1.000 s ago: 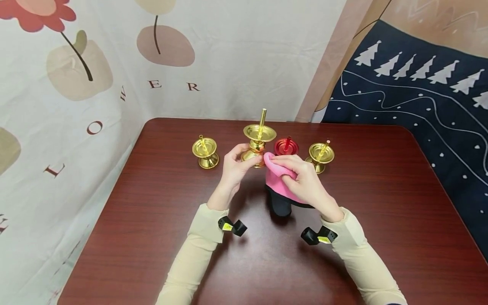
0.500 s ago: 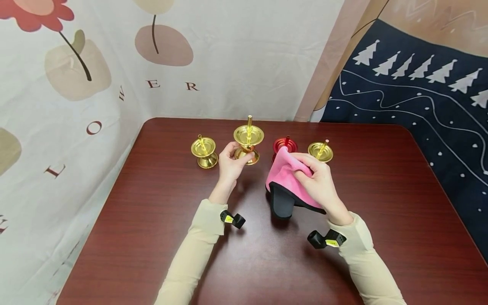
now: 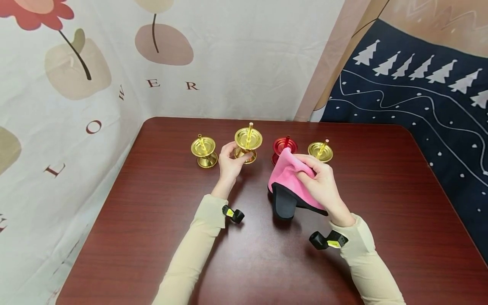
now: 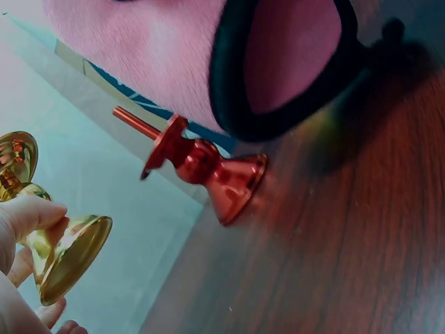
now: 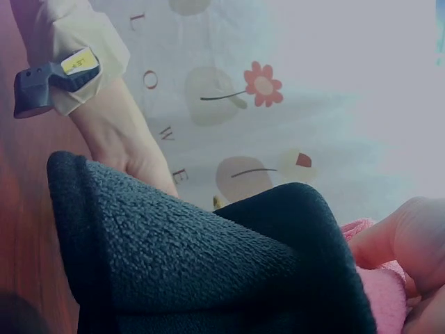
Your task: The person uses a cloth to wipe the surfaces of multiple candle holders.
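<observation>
My left hand point(image 3: 230, 169) grips a gold candle holder point(image 3: 248, 139) by its lower part, thumb in front. In the left wrist view the hollow underside of its base point(image 4: 74, 261) shows, so it appears to be off the table. My right hand point(image 3: 321, 182) pinches a plush cloth point(image 3: 284, 171), pink on one side and dark grey on the other, with black edging. The cloth hangs folded, apart from the held candle holder. Just behind it stands a red candle holder point(image 3: 284, 145), partly hidden in the head view and whole in the left wrist view.
A smaller gold candle holder point(image 3: 203, 149) stands upright to the left. Another gold candle holder point(image 3: 321, 151) stands at the right, its base hidden behind my right hand. The dark red wooden table point(image 3: 244, 271) ends at a printed wall cloth point(image 3: 244, 63).
The left hand has moved the gold candle holder left, lowered it and brought it from leaning to nearly upright. The right hand has drawn the cloth rightward, away from the holder.
</observation>
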A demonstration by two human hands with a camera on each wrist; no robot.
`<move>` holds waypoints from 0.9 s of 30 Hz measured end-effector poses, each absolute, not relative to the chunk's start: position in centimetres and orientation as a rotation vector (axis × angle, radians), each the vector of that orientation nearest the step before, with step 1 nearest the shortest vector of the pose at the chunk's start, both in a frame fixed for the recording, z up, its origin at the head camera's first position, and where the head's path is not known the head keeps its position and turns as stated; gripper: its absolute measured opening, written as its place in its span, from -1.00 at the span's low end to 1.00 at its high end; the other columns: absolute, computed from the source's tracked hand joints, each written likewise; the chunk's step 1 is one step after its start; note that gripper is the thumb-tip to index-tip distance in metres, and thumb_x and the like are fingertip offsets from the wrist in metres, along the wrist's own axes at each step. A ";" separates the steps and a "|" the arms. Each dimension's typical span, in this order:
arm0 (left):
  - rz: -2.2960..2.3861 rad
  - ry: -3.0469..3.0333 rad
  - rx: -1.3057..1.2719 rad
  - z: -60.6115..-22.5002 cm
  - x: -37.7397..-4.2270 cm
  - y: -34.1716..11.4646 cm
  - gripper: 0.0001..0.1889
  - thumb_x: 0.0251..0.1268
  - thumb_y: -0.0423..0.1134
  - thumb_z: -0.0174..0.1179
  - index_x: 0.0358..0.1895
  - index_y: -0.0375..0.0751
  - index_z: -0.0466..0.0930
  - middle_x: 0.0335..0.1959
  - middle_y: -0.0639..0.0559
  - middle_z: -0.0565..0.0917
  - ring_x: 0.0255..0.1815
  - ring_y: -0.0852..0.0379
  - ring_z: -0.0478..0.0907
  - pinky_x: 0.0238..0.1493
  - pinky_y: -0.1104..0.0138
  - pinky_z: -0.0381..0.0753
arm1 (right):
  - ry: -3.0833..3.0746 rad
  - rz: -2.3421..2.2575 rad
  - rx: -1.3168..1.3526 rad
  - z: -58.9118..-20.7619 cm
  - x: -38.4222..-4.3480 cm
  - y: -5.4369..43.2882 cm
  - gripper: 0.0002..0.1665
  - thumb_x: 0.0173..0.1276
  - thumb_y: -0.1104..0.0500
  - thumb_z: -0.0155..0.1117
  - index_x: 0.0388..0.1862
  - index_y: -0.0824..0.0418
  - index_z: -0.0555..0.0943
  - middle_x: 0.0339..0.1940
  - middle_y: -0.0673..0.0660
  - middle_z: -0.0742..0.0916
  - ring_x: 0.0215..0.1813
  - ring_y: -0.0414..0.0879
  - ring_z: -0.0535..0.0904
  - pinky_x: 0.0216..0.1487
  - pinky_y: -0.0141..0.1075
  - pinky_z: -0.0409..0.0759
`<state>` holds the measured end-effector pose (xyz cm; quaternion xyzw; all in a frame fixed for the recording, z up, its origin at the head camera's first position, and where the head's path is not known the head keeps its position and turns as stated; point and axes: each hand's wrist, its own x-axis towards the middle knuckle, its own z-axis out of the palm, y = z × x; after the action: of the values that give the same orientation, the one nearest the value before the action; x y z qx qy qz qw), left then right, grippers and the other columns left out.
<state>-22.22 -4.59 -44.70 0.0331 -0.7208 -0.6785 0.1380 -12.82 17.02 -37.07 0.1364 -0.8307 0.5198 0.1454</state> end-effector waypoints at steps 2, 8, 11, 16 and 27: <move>-1.871 -2.118 0.085 -45.0 -22.4 -4.7 -0.64 -0.21 -0.47 0.44 -0.20 -0.40 0.64 -0.09 -0.16 0.54 -0.02 0.00 0.42 -0.01 0.24 0.39 | -2.390 1.494 0.391 -37.1 -12.9 17.1 -0.65 0.14 0.47 0.26 -0.06 0.33 0.65 -0.10 0.22 0.70 -0.13 -0.22 0.49 -0.21 -0.56 0.43; -1.644 -2.253 0.077 -46.0 -23.0 -5.0 -0.64 -0.23 -0.37 0.49 -0.23 -0.32 0.68 -0.27 -0.17 0.63 -0.21 -0.06 0.47 -0.13 0.24 0.37 | -2.399 1.494 0.374 -37.3 -12.9 17.3 -0.66 0.14 0.47 0.26 -0.06 0.34 0.65 -0.10 0.23 0.70 -0.13 -0.28 0.48 -0.21 -0.55 0.43; -1.584 -2.308 0.083 -46.4 -23.3 -5.2 -0.66 -0.23 -0.35 0.49 -0.25 -0.31 0.70 -0.36 -0.18 0.63 -0.32 -0.05 0.49 -0.26 0.27 0.40 | -2.402 1.498 0.370 -37.3 -12.9 17.3 -0.66 0.15 0.46 0.26 -0.06 0.35 0.64 -0.10 0.24 0.70 -0.14 -0.28 0.47 -0.24 -0.55 0.43; -1.522 -2.369 0.089 -46.8 -23.6 -5.1 -0.70 -0.21 -0.33 0.49 -0.29 -0.30 0.70 -0.41 -0.15 0.69 -0.39 -0.04 0.58 -0.30 0.22 0.49 | -2.397 1.511 0.357 -37.4 -13.0 17.3 -0.66 0.15 0.47 0.24 -0.05 0.36 0.64 -0.10 0.26 0.69 -0.15 -0.29 0.47 -0.24 -0.55 0.43; -1.588 -2.458 0.265 -47.5 -24.1 -4.7 -0.67 -0.18 -0.31 0.47 -0.23 -0.29 0.70 -0.30 -0.16 0.70 -0.17 -0.04 0.55 -0.05 0.18 0.47 | -2.418 1.529 0.245 -38.1 -13.4 17.7 -0.65 0.17 0.44 0.22 -0.02 0.38 0.61 -0.08 0.30 0.67 -0.18 -0.08 0.46 -0.38 -0.53 0.44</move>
<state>-24.08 -4.66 -47.46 0.0897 -0.8323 -0.5376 0.1014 -13.43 17.67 -38.07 0.0846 -0.8344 0.5277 0.1348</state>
